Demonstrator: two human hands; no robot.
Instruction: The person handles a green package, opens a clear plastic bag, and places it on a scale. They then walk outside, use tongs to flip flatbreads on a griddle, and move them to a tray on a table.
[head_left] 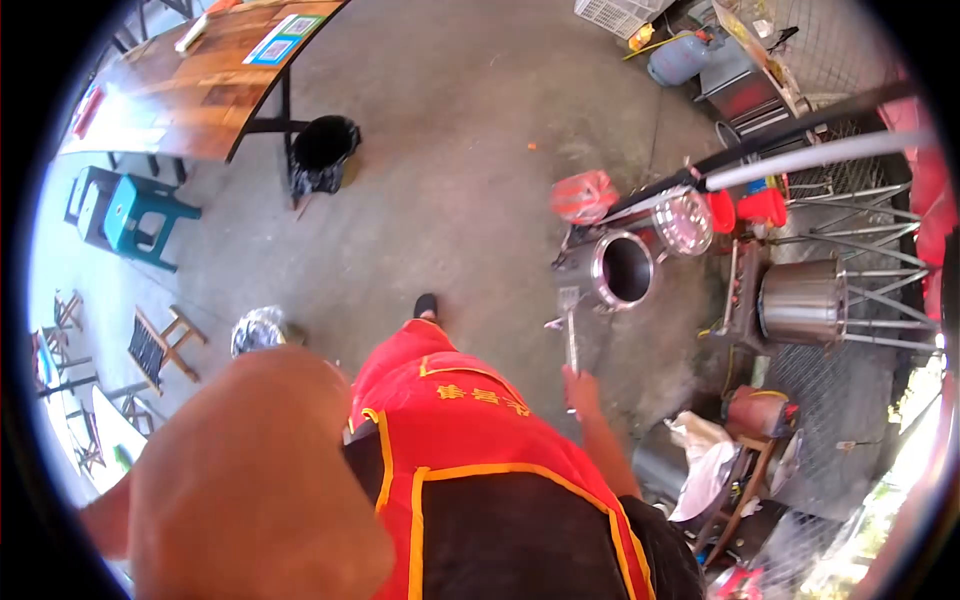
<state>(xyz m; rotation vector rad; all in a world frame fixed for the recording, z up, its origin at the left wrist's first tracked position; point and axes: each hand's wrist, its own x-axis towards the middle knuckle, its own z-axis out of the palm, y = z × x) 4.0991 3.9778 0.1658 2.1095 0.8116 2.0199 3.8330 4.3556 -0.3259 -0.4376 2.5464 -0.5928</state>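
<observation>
My right hand (583, 390) is closed round the handle of a long metal spatula (572, 345), held out at my right side. Its flat, slotted-looking head points away from me, beside an open steel pot (627, 270) with a dark inside. My left hand (260, 480) looms large and blurred, raised close to the camera at the lower left, and its fingers do not show. I wear a red apron (480, 430) with yellow edging. A shiny steel lid (683, 222) leans behind the pot.
A wooden table (215, 75), a green stool (150, 218) and a black-lined bin (325, 150) stand at the left. To the right are a large steel pot (803, 301), a red bucket (757, 411) and a metal frame (870, 235). A grey gas cylinder (677, 60) sits farther back.
</observation>
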